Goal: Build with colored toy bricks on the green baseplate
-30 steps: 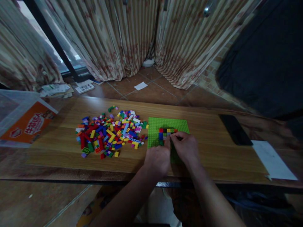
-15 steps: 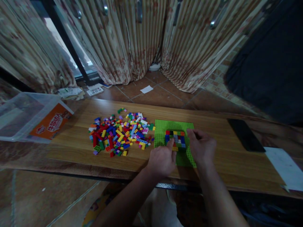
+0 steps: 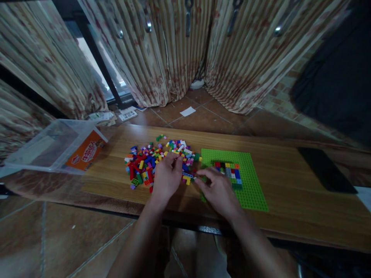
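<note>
Left hand [image 3: 168, 174] over the loose bricks [image 3: 147, 159], right hand [image 3: 219, 190] over the baseplate's left part, fingers curled on both; cannot tell whether either pinches a piece. Bricks heaped just beside the green baseplate [image 3: 255, 195], presumably for short reach; baseplate flat on the tabletop [image 3: 285, 197], apparently steadying the joined bricks [image 3: 237, 174]. Clear bin [image 3: 87, 150] well off left, seemingly leaving elbow room.

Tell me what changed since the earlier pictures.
The left hand came off the brick build and moved left over the loose brick pile. The right hand also moved left, reaching toward the pile. I can't tell whether either holds anything. The green baseplate and build stayed put.
</note>
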Motion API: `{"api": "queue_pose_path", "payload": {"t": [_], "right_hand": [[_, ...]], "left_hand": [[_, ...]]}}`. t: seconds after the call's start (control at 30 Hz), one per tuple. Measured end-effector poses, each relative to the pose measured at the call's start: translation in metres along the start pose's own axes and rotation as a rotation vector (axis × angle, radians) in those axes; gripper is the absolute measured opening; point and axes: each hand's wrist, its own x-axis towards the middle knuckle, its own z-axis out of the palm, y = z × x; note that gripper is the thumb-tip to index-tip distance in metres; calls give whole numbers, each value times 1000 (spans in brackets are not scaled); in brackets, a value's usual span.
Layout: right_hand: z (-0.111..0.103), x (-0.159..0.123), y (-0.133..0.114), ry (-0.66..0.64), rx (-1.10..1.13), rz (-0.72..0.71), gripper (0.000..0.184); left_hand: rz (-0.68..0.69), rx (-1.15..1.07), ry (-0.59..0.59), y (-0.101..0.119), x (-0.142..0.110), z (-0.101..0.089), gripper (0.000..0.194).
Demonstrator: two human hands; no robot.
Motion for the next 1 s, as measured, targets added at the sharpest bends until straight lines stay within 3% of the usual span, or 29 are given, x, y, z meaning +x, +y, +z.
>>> {"api": "queue_pose_path", "payload": {"t": [0.13,0.33,0.5,0.67,0.87,1.0], "right_hand": [[17,3,-4,-53,-76,-22,16],[22,10,-6,-47,-110,-12,14],[13,11,-11,43,191,61,14],[1,13,-12,164,616,184,15],[-18,13,-4,279,832,344,26],[-34,6,7,185,850,402,32]], "left_hand": [[-15,13,23,-9,3,-8,20],[4,48,-74,-5,-1,-6,22],[59,-28,-117,1,-2,-5,22],[38,-272,-310,5,-7,3,23],[-116,-568,-462,28,-24,31,17],[-264,-634,-437,38,-30,46,20]]}}
